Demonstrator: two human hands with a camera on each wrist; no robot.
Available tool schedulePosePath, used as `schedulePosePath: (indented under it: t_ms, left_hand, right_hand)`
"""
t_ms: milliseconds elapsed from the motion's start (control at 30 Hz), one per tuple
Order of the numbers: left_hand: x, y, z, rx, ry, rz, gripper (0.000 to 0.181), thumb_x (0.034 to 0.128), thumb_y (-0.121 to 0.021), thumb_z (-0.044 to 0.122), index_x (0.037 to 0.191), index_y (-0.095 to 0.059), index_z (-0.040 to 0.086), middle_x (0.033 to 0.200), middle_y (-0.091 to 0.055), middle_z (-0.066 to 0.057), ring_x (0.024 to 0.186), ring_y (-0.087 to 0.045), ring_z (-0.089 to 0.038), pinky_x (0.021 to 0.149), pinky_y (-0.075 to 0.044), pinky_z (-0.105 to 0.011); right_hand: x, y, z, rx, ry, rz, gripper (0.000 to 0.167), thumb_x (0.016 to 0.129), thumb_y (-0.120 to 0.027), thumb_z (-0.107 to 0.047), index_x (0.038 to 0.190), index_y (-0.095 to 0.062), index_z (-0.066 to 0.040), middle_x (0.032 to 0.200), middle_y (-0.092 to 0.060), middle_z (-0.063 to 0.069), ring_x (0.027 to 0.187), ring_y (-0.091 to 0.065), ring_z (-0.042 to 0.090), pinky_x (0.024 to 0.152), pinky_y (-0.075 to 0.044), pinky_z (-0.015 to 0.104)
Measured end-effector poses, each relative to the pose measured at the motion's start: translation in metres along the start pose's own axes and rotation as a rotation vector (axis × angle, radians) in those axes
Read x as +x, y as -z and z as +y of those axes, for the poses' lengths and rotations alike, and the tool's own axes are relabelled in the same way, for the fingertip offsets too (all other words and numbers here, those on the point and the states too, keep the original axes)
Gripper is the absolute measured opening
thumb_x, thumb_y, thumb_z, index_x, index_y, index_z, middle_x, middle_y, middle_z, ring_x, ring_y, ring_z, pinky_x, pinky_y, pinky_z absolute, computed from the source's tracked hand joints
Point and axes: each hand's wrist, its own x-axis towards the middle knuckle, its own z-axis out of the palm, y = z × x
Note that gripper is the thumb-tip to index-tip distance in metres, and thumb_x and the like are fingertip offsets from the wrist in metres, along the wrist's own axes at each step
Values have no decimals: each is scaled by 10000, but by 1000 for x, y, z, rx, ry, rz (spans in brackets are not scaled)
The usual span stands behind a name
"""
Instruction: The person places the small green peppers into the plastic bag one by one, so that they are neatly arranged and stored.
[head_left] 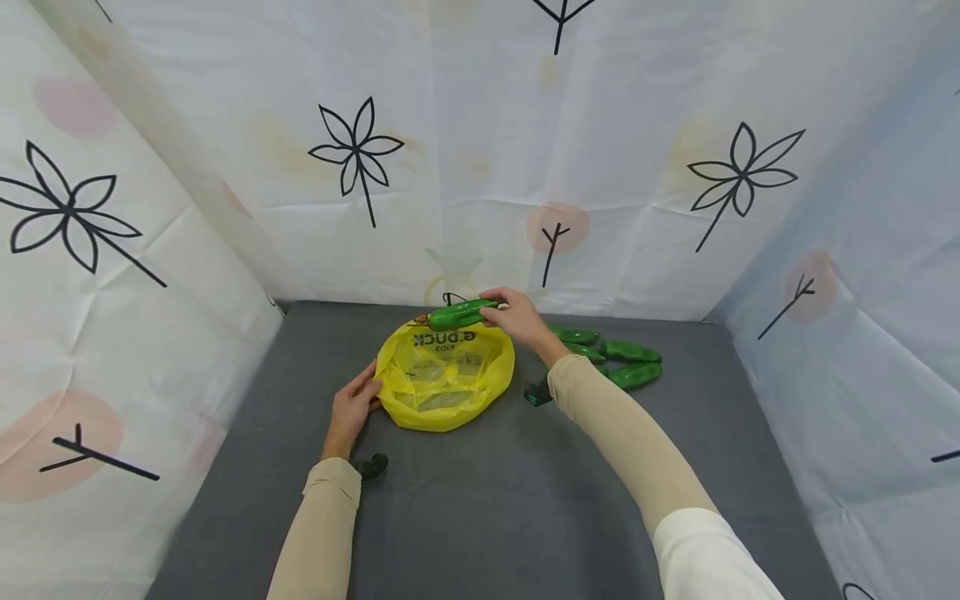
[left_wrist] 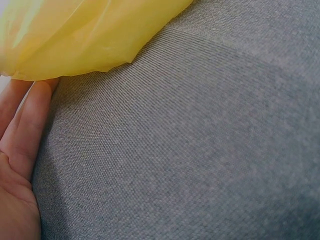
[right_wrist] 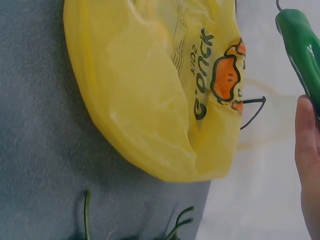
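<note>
A yellow plastic bag (head_left: 397,408) with dark lettering stands with its mouth spread wide on the grey table. My left hand (head_left: 354,406) holds the bag's left rim; in the left wrist view some fingers (left_wrist: 34,120) pass behind the yellow film, and the thumb is out of sight. Over the bag's back edge, my right hand (head_left: 517,317) pinches a long green pepper (head_left: 457,315) by one end. The pepper lies roughly level in the air, its other end to the left. The right wrist view shows only part of this pepper (right_wrist: 300,47).
Several more green peppers (head_left: 632,352) lie right of the bag, partly behind my right forearm. Some of their stems (right_wrist: 87,215) show in the right wrist view. Patterned white cloth (head_left: 480,167) closes off the table's back and both sides. Small dark objects sit beside both wrists.
</note>
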Motion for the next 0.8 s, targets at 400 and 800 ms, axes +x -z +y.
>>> schedulePosePath:
  t_ms: [400, 800]
  left_hand:
    - [-2, -1, 2, 1, 22, 7, 529, 1006, -642, 417, 1506, -470, 431, 1494, -584, -32, 1312, -584, -215, 834, -558, -144]
    - [-1, -2, 0, -13, 11, -2, 520, 1004, -648, 403, 1498, -488, 419, 1482, -599, -31, 1272, -606, -194, 831, -563, -150]
  right_hand:
    - [15, -20, 7, 1, -6, 20, 401, 1059, -569, -179, 1450, -551, -91, 1448, -542, 129, 1200, -644, 386, 990, -572, 393]
    - [18, -33, 8, -47, -2, -14, 399, 1054, -572, -176, 1443, -559, -87, 1388, -577, 140, 1122, -662, 347, 907, -579, 389]
